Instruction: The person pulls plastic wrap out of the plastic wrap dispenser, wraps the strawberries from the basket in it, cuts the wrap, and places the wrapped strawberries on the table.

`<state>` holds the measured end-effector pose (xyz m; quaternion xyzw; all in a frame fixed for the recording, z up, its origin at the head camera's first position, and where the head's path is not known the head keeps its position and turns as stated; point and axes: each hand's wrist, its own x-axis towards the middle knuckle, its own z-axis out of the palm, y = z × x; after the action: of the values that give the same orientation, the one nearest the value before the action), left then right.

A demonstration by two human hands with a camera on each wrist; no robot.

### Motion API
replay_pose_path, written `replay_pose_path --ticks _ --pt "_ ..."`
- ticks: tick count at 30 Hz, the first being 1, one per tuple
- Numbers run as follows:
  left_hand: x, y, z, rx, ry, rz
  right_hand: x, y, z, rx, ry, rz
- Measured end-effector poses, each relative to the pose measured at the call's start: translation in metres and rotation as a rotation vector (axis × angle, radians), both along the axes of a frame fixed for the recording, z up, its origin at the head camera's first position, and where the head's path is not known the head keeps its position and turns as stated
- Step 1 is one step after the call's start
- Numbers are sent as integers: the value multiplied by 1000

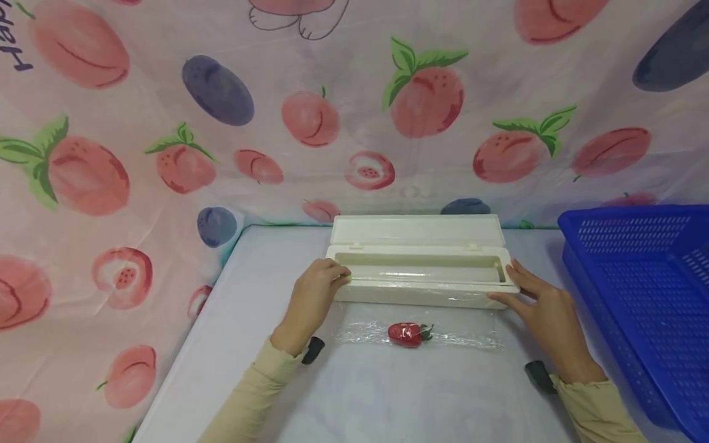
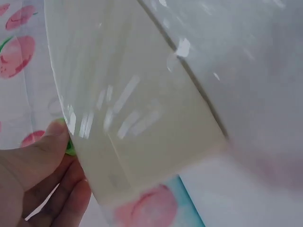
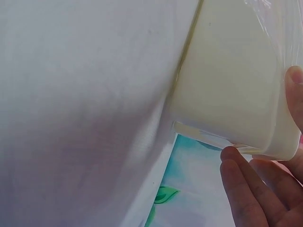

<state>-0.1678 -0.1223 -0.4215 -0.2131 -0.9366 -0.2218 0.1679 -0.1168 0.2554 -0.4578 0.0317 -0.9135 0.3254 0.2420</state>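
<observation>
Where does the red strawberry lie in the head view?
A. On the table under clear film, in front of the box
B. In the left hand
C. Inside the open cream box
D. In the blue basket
A: the strawberry lies on the table under the clear film, just in front of the cream box that both hands hold.

You have a cream-white dispenser box [image 1: 421, 271] with clear film [image 1: 415, 335] in front of it, over a red strawberry [image 1: 407, 334] with a dark green stalk. Right of the box stands a bright blue mesh basket [image 1: 637, 277]. Under the box the table [image 1: 249, 344] is pale grey-white. Behind the box hangs a pink cloth [image 1: 166, 123] printed with coral peaches, green leaves and navy plums. Your sleeves [image 1: 260, 387] are beige; the small dark straps at the wrists look black.
</observation>
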Motion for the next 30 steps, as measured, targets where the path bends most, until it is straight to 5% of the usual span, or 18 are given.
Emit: replay_pose_path --ticks 11,23,30 --pt "-1 -27 -2 48 50 37 0 0 -1 -7 12 3" --pt "0 -24 -2 49 7 70 0 0 -3 -20 57 20" --pt "15 -9 6 53 47 34 1 0 -3 -9 58 20"
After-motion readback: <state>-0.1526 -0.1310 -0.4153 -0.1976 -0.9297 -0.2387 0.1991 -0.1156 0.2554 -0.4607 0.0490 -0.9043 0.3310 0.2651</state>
